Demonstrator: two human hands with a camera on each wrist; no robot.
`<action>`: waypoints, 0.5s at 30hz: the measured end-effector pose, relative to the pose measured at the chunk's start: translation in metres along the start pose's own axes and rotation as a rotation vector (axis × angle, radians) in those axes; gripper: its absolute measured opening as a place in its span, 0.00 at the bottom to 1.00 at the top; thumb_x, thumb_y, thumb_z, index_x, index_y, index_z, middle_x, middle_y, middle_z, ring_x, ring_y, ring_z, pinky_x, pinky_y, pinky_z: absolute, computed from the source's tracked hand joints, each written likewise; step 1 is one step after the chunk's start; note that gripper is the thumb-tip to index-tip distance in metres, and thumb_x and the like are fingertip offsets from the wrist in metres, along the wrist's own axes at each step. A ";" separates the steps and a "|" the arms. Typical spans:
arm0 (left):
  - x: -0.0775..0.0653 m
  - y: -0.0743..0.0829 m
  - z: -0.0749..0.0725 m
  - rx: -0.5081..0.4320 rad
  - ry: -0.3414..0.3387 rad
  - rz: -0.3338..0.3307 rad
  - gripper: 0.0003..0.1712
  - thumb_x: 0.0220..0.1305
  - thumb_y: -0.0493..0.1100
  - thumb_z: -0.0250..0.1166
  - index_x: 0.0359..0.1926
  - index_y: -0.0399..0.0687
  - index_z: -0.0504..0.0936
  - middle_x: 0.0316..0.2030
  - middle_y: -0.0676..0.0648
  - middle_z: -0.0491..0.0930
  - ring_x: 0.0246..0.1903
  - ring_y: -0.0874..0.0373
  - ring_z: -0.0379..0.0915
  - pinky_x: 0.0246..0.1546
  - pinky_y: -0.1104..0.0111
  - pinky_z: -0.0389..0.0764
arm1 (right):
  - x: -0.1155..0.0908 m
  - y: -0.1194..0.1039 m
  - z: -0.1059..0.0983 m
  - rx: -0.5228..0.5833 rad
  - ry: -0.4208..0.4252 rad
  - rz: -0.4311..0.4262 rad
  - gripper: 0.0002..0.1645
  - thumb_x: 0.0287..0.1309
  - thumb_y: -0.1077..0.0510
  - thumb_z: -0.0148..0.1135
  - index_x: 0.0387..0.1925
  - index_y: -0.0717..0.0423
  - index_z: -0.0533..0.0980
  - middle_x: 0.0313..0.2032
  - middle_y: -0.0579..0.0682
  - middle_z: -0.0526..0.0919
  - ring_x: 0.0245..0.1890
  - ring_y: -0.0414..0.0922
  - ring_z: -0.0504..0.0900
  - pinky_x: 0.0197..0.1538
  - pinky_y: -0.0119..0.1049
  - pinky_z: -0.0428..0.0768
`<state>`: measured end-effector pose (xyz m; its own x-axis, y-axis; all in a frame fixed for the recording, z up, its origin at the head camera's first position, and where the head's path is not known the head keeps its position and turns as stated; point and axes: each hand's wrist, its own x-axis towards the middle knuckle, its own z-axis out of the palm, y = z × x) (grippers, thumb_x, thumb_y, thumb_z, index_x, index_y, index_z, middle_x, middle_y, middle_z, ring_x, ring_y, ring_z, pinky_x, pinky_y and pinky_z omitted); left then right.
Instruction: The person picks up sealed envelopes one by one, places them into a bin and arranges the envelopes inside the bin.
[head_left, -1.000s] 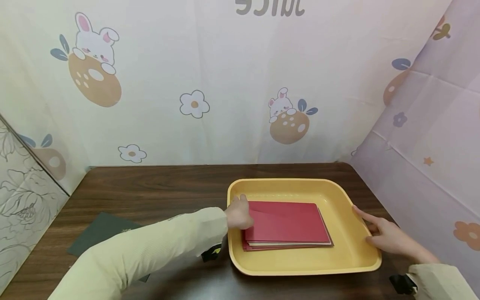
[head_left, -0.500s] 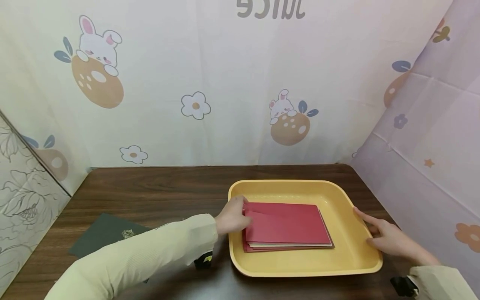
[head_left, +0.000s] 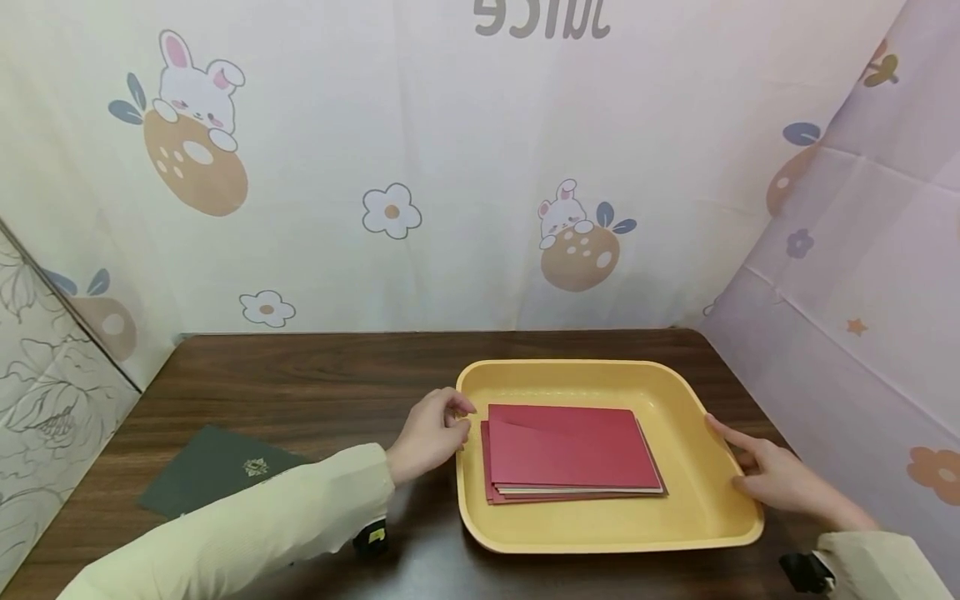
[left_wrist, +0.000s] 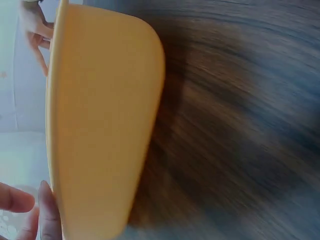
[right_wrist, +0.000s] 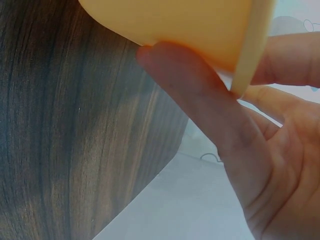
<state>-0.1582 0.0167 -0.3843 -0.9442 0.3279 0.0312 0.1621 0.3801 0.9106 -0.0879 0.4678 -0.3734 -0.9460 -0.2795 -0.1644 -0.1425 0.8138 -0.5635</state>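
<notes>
A yellow plastic tray (head_left: 693,492) stands on the table, holding a stack of thin red booklets (head_left: 573,450) with pale page edges. Just off its left rim is my left hand (head_left: 427,435), fingers loosely bent and nothing seen between them. In the left wrist view, those fingertips (left_wrist: 49,212) are near the rim; whether they touch it I cannot tell. My right hand (head_left: 787,475) grips the tray's right rim. The right wrist view shows its thumb (right_wrist: 187,90) against the outer wall and other fingers beyond the rim.
A dark green booklet (head_left: 217,471) with a gold emblem lies on the brown wooden table (head_left: 322,375) at left, partly covered by the left sleeve (head_left: 247,525). Patterned cloth (head_left: 465,167) hangs behind the table and along its right side.
My left hand has drawn back leftward from the booklets, out over the tray's left rim. The booklets lie about the same. The right hand keeps its place on the tray.
</notes>
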 end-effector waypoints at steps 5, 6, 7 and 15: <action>-0.007 -0.012 -0.018 0.047 0.076 -0.021 0.06 0.58 0.30 0.60 0.38 0.36 0.78 0.35 0.43 0.74 0.22 0.61 0.74 0.25 0.69 0.78 | 0.001 -0.001 0.000 -0.015 0.011 0.013 0.59 0.49 0.70 0.59 0.73 0.37 0.39 0.40 0.67 0.83 0.29 0.28 0.76 0.27 0.29 0.74; -0.008 -0.015 -0.022 0.062 0.088 -0.032 0.06 0.58 0.30 0.60 0.38 0.37 0.78 0.34 0.44 0.75 0.22 0.61 0.74 0.25 0.69 0.77 | 0.001 -0.001 0.000 -0.019 0.013 0.013 0.59 0.49 0.70 0.59 0.74 0.37 0.39 0.39 0.67 0.83 0.30 0.28 0.77 0.27 0.29 0.75; -0.009 -0.018 -0.026 0.076 0.100 -0.042 0.06 0.57 0.30 0.61 0.37 0.37 0.78 0.34 0.44 0.75 0.21 0.61 0.73 0.25 0.69 0.77 | 0.001 -0.001 0.000 -0.026 0.017 0.011 0.59 0.49 0.70 0.59 0.74 0.37 0.39 0.39 0.66 0.84 0.30 0.28 0.77 0.28 0.29 0.75; -0.022 -0.039 -0.057 0.153 0.098 -0.138 0.07 0.58 0.32 0.62 0.39 0.39 0.78 0.40 0.41 0.74 0.20 0.59 0.72 0.24 0.67 0.74 | 0.001 -0.002 0.001 -0.051 0.016 0.020 0.58 0.50 0.69 0.59 0.74 0.43 0.38 0.34 0.58 0.84 0.27 0.29 0.75 0.27 0.29 0.71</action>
<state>-0.1597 -0.0546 -0.3968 -0.9825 0.1811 -0.0432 0.0637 0.5450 0.8360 -0.0881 0.4657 -0.3729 -0.9531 -0.2555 -0.1622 -0.1381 0.8440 -0.5183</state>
